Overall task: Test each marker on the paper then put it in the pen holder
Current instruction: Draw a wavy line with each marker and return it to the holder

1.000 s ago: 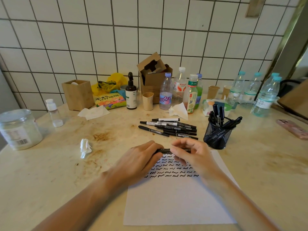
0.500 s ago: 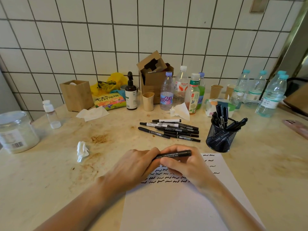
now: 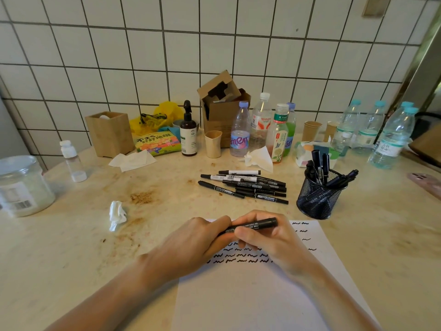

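While both hands close on it, the black marker lies level above the top edge of the paper. Right hand: fingers and thumb curled round the barrel near its middle. Left hand: fingers curled over the marker's left end; whether a cap is on or coming off is hidden.

Paper: several rows of black squiggles, lower half blank.

Pen holder: black mesh cup, just beyond the paper's far right corner, already holding a number of black markers.

Loose markers: a small heap on the table left of the holder, apparently untested. Judged partly done; this marker and the heap remain.

Change against half a second earlier: the grip is nearly the same, marker still horizontal, and the pile and holder contents are unchanged.
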